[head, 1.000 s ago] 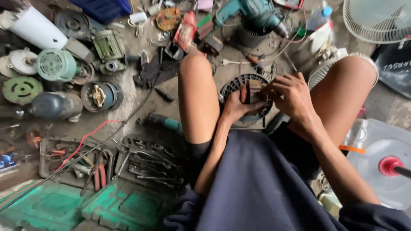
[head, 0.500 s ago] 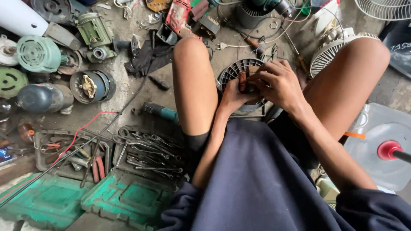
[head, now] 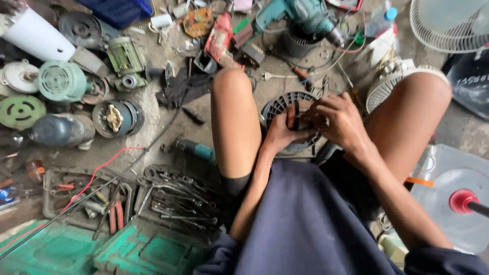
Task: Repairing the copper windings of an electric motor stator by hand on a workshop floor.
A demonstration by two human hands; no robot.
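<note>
Left hand (head: 281, 133): its grip is closed around a small brown part (head: 292, 116).
Right hand (head: 340, 118): fingers pinch the same part.
Place: over the black round grille (head: 281, 103), on the floor between the knees.
Progress: seems midway; part not yet seated.

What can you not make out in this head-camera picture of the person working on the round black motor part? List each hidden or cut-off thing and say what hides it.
- Round black motor part: mostly covered by both hands.
- Left hand: fingertips hidden behind the small brown piece.
- Right hand: grip underneath hidden by its own knuckles.
- White fan guard: cut off by the top right edge.
</note>
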